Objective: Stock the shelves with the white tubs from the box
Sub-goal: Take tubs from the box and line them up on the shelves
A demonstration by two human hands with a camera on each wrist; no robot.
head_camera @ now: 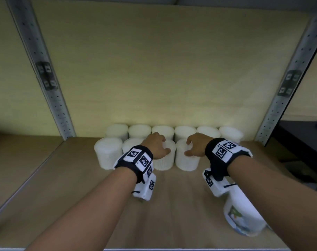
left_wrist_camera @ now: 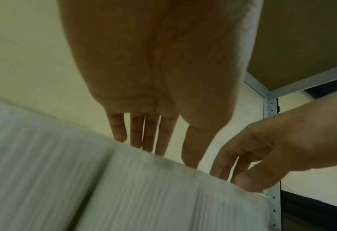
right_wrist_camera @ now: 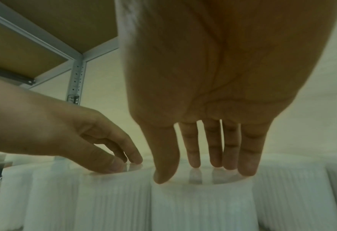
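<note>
White ribbed tubs stand in two rows at the back of the shelf (head_camera: 78, 205). My left hand (head_camera: 158, 145) reaches down over one front-row tub (head_camera: 165, 161), its fingers nearly straight and their tips at the top rim. My right hand (head_camera: 194, 144) does the same over the neighbouring tub (head_camera: 186, 163). In the left wrist view the left hand (left_wrist_camera: 163, 150) hangs above a blurred tub (left_wrist_camera: 163, 197). In the right wrist view the right hand (right_wrist_camera: 203, 164) touches the lid of its tub (right_wrist_camera: 201, 206) with its fingertips. Neither hand grips anything.
Several tubs (head_camera: 186, 132) line the back wall, and two more (head_camera: 108, 153) stand at the front row's left. A white container with a colourful label (head_camera: 244, 218) lies under my right forearm. Perforated metal uprights (head_camera: 45, 78) (head_camera: 288, 84) flank the bay. A dark table (head_camera: 302, 140) stands at right.
</note>
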